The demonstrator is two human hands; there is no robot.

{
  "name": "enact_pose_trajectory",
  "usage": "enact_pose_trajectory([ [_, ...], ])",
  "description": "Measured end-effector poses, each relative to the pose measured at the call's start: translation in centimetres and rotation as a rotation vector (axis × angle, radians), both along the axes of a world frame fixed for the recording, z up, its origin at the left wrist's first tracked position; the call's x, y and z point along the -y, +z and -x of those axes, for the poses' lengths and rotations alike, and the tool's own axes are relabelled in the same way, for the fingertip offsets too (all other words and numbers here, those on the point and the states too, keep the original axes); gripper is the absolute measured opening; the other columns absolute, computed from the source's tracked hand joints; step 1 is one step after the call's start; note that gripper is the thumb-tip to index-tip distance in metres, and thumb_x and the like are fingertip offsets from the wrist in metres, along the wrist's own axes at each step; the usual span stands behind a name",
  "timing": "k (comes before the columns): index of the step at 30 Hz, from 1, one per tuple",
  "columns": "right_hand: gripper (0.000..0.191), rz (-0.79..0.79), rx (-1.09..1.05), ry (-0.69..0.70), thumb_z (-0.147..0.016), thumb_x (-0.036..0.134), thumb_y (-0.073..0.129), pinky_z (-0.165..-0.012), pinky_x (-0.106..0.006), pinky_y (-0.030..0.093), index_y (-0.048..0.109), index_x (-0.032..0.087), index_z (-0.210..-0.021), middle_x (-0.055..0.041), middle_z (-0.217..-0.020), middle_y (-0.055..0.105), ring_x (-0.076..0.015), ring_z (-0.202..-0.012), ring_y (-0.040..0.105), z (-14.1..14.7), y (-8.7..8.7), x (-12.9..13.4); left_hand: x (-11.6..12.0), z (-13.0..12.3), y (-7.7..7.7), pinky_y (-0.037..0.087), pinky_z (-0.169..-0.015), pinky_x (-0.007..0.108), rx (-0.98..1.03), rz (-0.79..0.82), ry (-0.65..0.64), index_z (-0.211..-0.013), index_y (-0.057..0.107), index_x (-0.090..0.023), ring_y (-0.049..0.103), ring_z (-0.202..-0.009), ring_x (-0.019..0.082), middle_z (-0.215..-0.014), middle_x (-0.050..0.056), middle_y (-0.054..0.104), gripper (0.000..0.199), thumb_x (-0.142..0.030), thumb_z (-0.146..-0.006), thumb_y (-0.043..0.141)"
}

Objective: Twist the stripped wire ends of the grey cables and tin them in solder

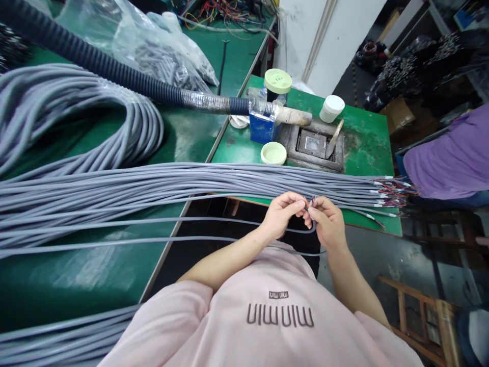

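In front of my chest, both hands meet at the end of a grey cable [314,224], whose thin coloured wires [307,203] show between my fingers. My left hand [286,214] pinches the wires, some of them orange-red. Close beside it, my right hand [326,219] is closed on the cable end, and dark and purple wires stick up past its fingertips. The cable bends below my hands and runs off to the left. Just beyond them lies a thick row of grey cables [229,178], with stripped, coloured ends [385,193] at the right.
Past the cables are a solder pot [315,143] with a spatula-like tool [335,137] on it, a blue box [263,127], a pale green dish [273,153] and a white tub [331,109]. A black hose [160,89] crosses above a cable coil [145,117]. A person in purple [451,153] is at right.
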State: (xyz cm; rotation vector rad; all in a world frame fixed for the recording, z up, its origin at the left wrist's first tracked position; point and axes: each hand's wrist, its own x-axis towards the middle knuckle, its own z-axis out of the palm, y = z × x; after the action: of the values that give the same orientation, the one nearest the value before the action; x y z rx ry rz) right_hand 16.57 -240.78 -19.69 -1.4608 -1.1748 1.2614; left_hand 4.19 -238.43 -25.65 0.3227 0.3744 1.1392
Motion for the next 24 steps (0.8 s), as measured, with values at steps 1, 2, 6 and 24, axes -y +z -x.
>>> enact_pose_trajectory([
  [1,0.010,-0.007,0.003,-0.007,-0.081,0.027,0.069,-0.044,-0.019,0.043,0.062,0.020,-0.082,0.0037,-0.064,0.064,-0.0087,-0.050,0.056,0.06,-0.03,-0.03,0.04,-0.07,-0.05,0.044,-0.059,0.020,-0.003,0.008,0.005,-0.077,0.067,-0.014,0.056,-0.056,0.007,-0.063,-0.001,0.066,0.024,-0.033,-0.071,0.079],
  [2,0.010,-0.014,0.010,-0.015,-0.081,0.027,0.070,-0.044,-0.018,0.043,0.062,0.020,-0.082,0.0038,-0.064,0.064,-0.0086,-0.050,0.056,0.11,-0.05,-0.05,0.09,-0.15,-0.11,0.044,-0.059,0.020,-0.008,0.015,0.010,-0.077,0.067,-0.014,0.056,-0.056,0.007,-0.064,-0.001,0.066,0.024,-0.033,-0.071,0.079],
  [6,0.009,-0.034,0.062,-0.026,-0.081,0.027,0.070,-0.044,-0.017,0.044,0.064,0.021,-0.081,0.0039,-0.062,0.065,-0.0077,-0.049,0.057,0.23,-0.01,-0.17,0.15,-0.34,-0.38,0.044,-0.059,0.020,-0.030,0.007,0.030,-0.078,0.066,-0.014,0.056,-0.058,0.007,-0.067,-0.001,0.065,0.024,-0.033,-0.072,0.079],
  [24,0.008,-0.088,0.125,0.002,-0.079,0.026,0.072,-0.045,-0.019,0.045,0.067,0.021,-0.081,0.0029,-0.065,0.063,-0.0089,-0.053,0.056,0.55,-0.08,-0.71,-0.03,0.02,0.07,0.048,-0.056,0.022,-0.118,-0.091,0.102,-0.076,0.061,-0.015,0.058,-0.053,0.009,-0.059,-0.002,0.062,0.026,-0.036,-0.075,0.076],
])
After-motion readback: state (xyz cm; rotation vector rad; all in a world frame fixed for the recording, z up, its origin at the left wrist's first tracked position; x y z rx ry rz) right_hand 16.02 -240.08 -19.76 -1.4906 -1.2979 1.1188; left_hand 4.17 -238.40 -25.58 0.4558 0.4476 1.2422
